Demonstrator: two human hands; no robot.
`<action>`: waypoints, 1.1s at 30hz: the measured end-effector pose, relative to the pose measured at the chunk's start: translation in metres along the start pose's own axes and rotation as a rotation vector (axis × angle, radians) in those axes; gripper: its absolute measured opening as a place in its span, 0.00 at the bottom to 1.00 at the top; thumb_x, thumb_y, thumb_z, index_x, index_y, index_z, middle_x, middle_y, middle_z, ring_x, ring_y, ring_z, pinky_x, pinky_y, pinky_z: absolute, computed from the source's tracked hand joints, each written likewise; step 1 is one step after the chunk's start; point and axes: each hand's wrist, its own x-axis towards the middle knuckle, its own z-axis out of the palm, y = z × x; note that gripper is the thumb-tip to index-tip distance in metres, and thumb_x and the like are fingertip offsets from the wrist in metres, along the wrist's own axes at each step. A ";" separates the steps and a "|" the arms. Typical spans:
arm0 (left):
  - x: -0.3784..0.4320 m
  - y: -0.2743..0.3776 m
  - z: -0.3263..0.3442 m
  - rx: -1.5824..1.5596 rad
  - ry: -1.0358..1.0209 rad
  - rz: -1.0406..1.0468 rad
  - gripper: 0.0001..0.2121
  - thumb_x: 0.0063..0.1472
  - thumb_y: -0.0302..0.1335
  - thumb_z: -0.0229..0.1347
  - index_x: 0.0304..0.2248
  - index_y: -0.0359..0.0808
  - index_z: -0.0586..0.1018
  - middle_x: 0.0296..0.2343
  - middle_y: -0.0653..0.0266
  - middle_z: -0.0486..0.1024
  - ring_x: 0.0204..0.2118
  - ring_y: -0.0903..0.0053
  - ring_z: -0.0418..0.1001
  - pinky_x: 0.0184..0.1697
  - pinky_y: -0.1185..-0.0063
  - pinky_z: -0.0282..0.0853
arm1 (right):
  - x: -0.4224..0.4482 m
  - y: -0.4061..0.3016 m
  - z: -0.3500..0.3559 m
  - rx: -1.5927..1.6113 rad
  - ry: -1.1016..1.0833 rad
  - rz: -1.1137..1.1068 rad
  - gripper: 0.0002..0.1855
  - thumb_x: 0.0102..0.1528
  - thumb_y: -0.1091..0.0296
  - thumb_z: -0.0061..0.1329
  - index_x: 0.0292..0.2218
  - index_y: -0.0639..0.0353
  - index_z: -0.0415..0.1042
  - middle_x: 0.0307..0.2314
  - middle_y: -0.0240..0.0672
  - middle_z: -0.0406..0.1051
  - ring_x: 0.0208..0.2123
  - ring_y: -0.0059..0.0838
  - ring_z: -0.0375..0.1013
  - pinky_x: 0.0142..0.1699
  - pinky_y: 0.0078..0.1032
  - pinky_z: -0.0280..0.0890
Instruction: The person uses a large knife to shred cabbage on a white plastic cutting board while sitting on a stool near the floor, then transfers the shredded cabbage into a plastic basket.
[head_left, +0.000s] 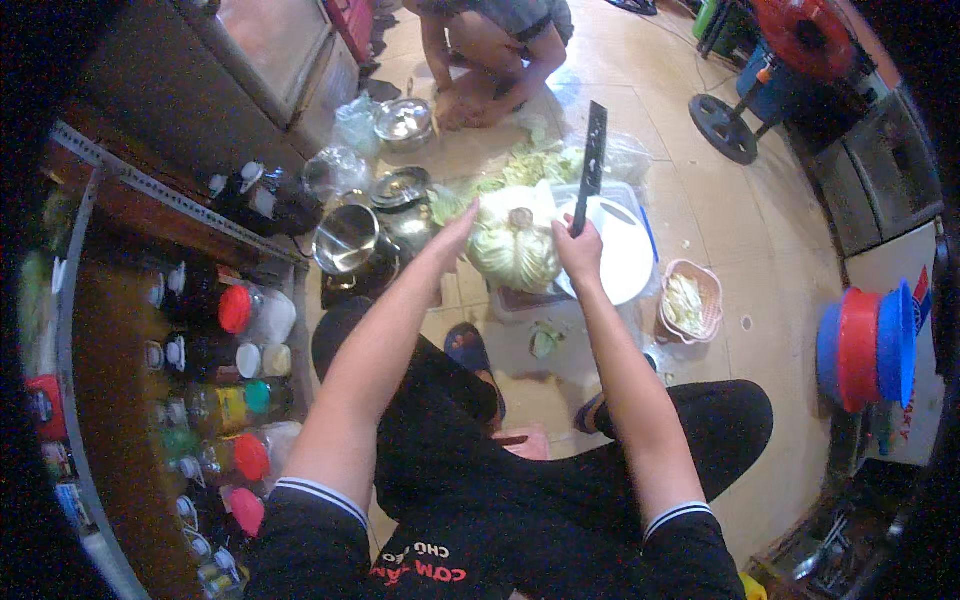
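Note:
A large pale green cabbage (514, 259) is in front of me, its cut stem end (520, 218) turned up. My left hand (459, 232) is pressed along the cabbage's left side. In my right hand (579, 251) is the handle of a knife with a broad dark blade (593, 150) pointing up and away; that hand is close against the cabbage's right side. Partly beneath the cabbage and my right hand lies a round white cutting board (628, 255), over a clear plastic tub with a blue edge (652, 225). Loose cabbage leaves (536, 166) are heaped behind it.
A pink basket (716, 289) with cut cabbage stands on the right. Steel pots (345, 238) and a lidded pot (403, 124) stand left. Another person (495, 52) crouches opposite. A red fan (802, 37) is far right; shelved jars (274, 315) line the left.

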 end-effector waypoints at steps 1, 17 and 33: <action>-0.003 -0.001 0.001 0.005 0.065 0.049 0.51 0.54 0.71 0.40 0.65 0.41 0.47 0.65 0.49 0.44 0.66 0.47 0.43 0.60 0.45 0.44 | 0.004 -0.002 0.002 -0.017 -0.007 -0.017 0.23 0.50 0.58 0.58 0.40 0.70 0.75 0.30 0.39 0.77 0.32 0.30 0.75 0.42 0.27 0.68; 0.023 -0.007 0.004 -0.352 -0.108 0.156 0.53 0.50 0.58 0.62 0.61 0.27 0.52 0.56 0.46 0.60 0.55 0.56 0.66 0.53 0.58 0.68 | -0.008 -0.053 0.017 -0.132 0.022 -0.089 0.20 0.47 0.53 0.55 0.30 0.64 0.74 0.26 0.51 0.76 0.33 0.52 0.77 0.41 0.40 0.70; -0.015 0.044 0.103 -0.145 0.050 0.348 0.42 0.51 0.49 0.66 0.54 0.24 0.64 0.49 0.49 0.70 0.48 0.68 0.72 0.49 0.72 0.70 | 0.017 -0.020 -0.066 -0.094 0.178 -0.042 0.19 0.45 0.54 0.58 0.27 0.64 0.73 0.23 0.45 0.75 0.28 0.43 0.76 0.38 0.35 0.68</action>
